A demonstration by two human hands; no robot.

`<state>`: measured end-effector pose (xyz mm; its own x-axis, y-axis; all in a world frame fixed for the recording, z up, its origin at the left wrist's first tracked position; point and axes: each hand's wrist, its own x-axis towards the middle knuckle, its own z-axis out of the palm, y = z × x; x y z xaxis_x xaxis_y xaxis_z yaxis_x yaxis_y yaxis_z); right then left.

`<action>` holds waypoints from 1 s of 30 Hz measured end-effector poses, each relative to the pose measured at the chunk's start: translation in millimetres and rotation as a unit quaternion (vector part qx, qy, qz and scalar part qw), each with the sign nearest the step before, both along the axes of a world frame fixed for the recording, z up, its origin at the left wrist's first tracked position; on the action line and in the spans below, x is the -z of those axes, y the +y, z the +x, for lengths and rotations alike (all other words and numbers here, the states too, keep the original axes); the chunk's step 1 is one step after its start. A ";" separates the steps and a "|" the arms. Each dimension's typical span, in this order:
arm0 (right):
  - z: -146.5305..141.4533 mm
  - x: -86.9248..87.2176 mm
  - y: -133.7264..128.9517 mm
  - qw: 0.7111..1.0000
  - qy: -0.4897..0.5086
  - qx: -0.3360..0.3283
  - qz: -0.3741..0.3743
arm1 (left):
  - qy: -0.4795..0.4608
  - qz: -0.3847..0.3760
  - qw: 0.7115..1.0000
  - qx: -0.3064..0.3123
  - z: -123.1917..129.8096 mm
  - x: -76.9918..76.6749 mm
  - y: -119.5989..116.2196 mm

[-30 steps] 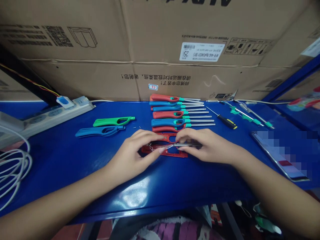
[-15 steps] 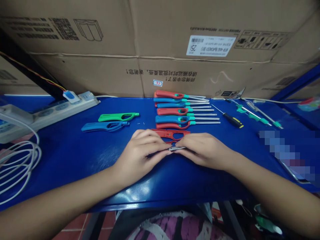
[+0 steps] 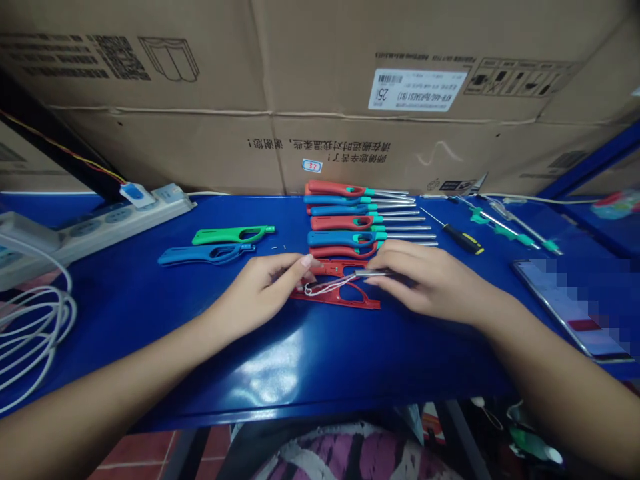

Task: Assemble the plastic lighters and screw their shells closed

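In my right hand (image 3: 425,277) a thin metal tube (image 3: 371,273) is pinched between thumb and fingers. White wires (image 3: 327,288) run from the tube's left end and loop beside my left fingertips. My left hand (image 3: 267,283) has its thumb and fingers closed together; what they grip is hidden. Beneath the wires lie two red plastic lighter-handle halves, an upper half (image 3: 333,268) and a lower half (image 3: 373,305), partly covered by my hands. Just behind them several red and blue long-nosed lighters (image 3: 330,238) lie in a stack, metal tips pointing right.
To the left are a green handle half (image 3: 215,235) and a blue one (image 3: 175,256). A power strip (image 3: 145,212) and coiled white cable (image 3: 55,313) lie at far left. On the right are a screwdriver (image 3: 463,239), tubes with green parts (image 3: 500,230) and a phone (image 3: 555,300). Cardboard (image 3: 325,80) stands behind.
My hands have moved apart; the tube has gone right and up with my right hand. White wires now show between the hands, and more of the lower red half is visible.
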<state>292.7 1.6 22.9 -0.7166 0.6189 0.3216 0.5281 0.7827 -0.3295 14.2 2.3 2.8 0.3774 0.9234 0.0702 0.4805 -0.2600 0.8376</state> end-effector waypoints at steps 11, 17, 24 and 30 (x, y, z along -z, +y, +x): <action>13.4 -4.6 8.1 1.000 -0.015 0.026 -0.006 | -0.110 -0.184 0.977 0.021 -1.7 0.5 6.9; 15.4 -4.8 7.7 0.999 -0.041 0.019 -0.027 | -0.145 -0.245 0.959 0.007 0.9 -4.7 3.9; 12.1 -5.6 4.9 0.993 -0.071 -0.001 -0.089 | -0.183 -0.181 0.966 -0.016 1.6 -0.8 3.1; 11.1 -11.5 4.8 0.981 -0.073 -0.004 -0.180 | -0.126 -0.115 0.985 0.019 1.3 7.2 4.1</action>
<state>303.8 6.4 34.3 -0.7441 0.6677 -0.0226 0.5844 0.6342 -0.5062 15.5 6.4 -4.4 0.4101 0.9110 -0.0430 0.2434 -0.0639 0.9678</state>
